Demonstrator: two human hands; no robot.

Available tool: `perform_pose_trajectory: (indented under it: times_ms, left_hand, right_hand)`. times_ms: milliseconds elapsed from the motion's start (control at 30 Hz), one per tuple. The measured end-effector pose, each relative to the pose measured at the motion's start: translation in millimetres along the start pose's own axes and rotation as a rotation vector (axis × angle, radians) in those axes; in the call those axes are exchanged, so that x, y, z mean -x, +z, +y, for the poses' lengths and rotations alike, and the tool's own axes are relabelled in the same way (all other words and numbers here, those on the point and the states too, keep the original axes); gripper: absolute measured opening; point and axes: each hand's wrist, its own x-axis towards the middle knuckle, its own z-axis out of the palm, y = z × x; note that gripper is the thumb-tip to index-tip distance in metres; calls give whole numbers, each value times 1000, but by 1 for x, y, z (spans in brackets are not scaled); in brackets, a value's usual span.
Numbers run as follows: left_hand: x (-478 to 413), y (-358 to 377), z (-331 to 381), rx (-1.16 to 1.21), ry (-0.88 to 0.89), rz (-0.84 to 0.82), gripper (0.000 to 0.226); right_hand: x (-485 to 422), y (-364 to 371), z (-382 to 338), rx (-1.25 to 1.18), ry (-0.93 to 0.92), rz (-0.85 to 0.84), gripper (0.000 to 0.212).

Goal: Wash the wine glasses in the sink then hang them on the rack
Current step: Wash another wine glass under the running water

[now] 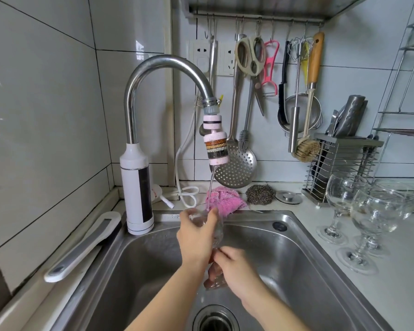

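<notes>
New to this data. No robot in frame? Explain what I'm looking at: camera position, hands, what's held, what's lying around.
There is no robot here: a person works with bare hands. The single picture comes from a wide-angle camera worn on the head, looking forward and down, so straight lines bend near the edges. The left hand grips the bowl of a wine glass under the thin stream from the faucet. The right hand holds its stem end lower down, over the steel sink. On the counter to the right, three more wine glasses stand upright. Behind the sink lie a pink cloth and a steel scourer. Utensils hang from a rail on the wall.
</notes>
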Motion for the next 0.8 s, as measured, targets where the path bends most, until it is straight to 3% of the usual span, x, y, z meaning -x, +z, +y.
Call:
perform_pose_trajectory:
  times_ms: [133, 267, 333, 433, 500, 600, 700, 800]
  left_hand:
    - [3, 6, -2, -54, 53, -64, 50]
    - [0, 3, -4, 459, -320, -485, 74]
    - [-1, 0, -6, 466, -339, -553, 70]
    - [0, 2, -6, 199, -115, -454, 69]
    - [4, 5, -8, 54, 47, -380, 69]
    - [11, 7, -9, -131, 276, -407, 72]
    - [16, 9, -8, -380, 520, -412, 67]
    - [20, 10, -9, -649, 799, -420, 64]
  right_hand:
    - [-3, 3, 4, 151, -44, 78, 27]
    - [-4, 0, 3, -97, -37, 46, 32]
    - [-5, 0, 4, -110, -43, 46, 33]
    - [-12, -2, 9, 27, 10, 149, 30]
    - [-16, -9, 11, 0, 55, 342, 32]
    - [-17, -27, 9, -135, 41, 617, 37]
    - [-19, -36, 7, -297, 42, 643, 61]
    - [-15, -33, 5, -207, -1, 603, 80]
